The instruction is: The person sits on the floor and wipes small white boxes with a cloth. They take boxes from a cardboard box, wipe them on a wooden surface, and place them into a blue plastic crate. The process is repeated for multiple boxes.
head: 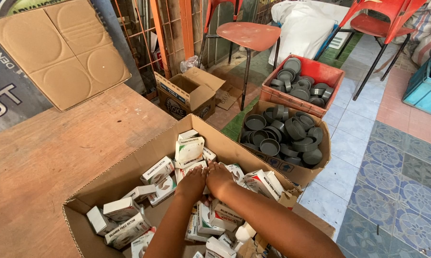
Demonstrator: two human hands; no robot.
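A big open cardboard box [143, 152] stands on a wooden table and holds several small white cartons [189, 149] with green and red print, lying loosely at all angles. Both my hands reach down into its middle. My left hand [192, 183] and my right hand [218, 179] press side by side on the same heap of small cartons, fingers curled over them. What lies beneath the fingers is hidden, so I cannot make out a firm grip on any one carton.
The wooden table [48, 153] stretches to the left, with a flat cardboard sheet [62, 48] leaning behind it. On the tiled floor stand a carton of dark round caps [282, 136], a red crate of caps [320, 71], a small open box [186, 95] and red chairs [249, 33].
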